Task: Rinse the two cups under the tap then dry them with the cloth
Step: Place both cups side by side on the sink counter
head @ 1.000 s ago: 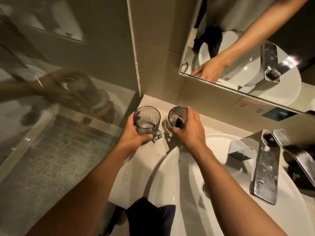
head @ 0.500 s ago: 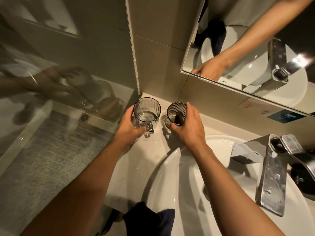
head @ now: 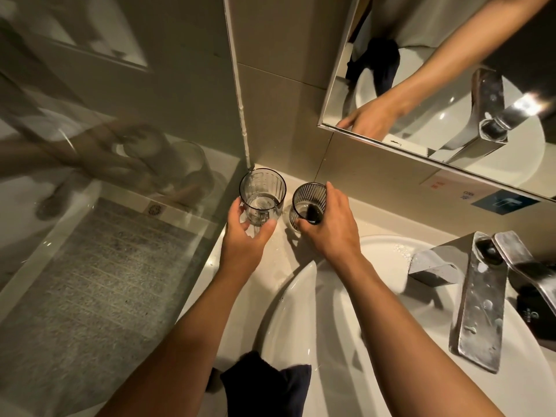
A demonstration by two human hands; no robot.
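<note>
left cup [head: 262, 196] now turned, handle toward the left hand [head: 246, 233], nearer the corner

Two smoky ribbed cups are held side by side at the back corner of the bench [head: 279, 254], toward 12 o'clock. The left cup [head: 262, 197] is gripped by the left hand [head: 245, 236], thumb and fingers curled round its base. The right cup [head: 309, 203] is held by the right hand [head: 328, 227], fingers wrapped over its rim and side. A white basin [head: 331, 341] is seen at 5 o'clock, a chrome tap [head: 481, 299] at 3 o'clock, and a dark cloth [head: 264, 383] at 6 o'clock.
</note>
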